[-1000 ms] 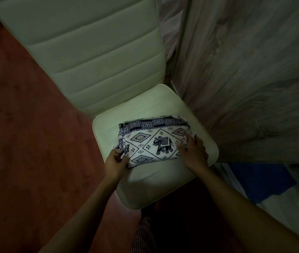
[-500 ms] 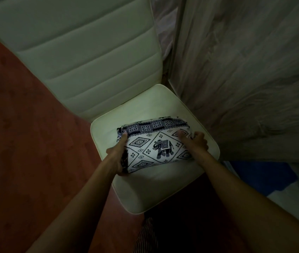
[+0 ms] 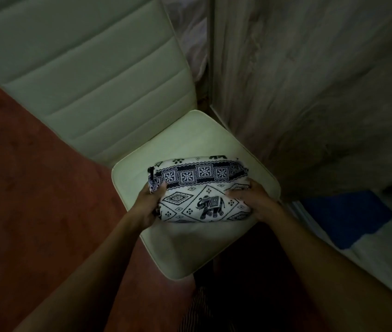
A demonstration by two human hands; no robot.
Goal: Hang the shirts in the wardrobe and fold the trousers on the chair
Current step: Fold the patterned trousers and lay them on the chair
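Folded trousers (image 3: 199,188), white with a dark blue elephant and diamond print, lie as a compact bundle on the seat of a pale padded chair (image 3: 185,248). My left hand (image 3: 148,204) grips the bundle's left end, thumb on top and fingers curled beneath. My right hand (image 3: 252,200) holds the right end, fingers curled over its top edge. No shirts are in view.
The chair's ribbed backrest (image 3: 89,87) rises at the upper left. A grey wood-grain wardrobe panel (image 3: 322,92) stands right beside the seat. Red-brown floor (image 3: 34,200) lies to the left. A blue cloth (image 3: 343,216) lies on a white surface at the right.
Both hands have slid further round the ends of the bundle and taken hold of it; the bundle sits slightly nearer the seat's front. The view has moved closer.
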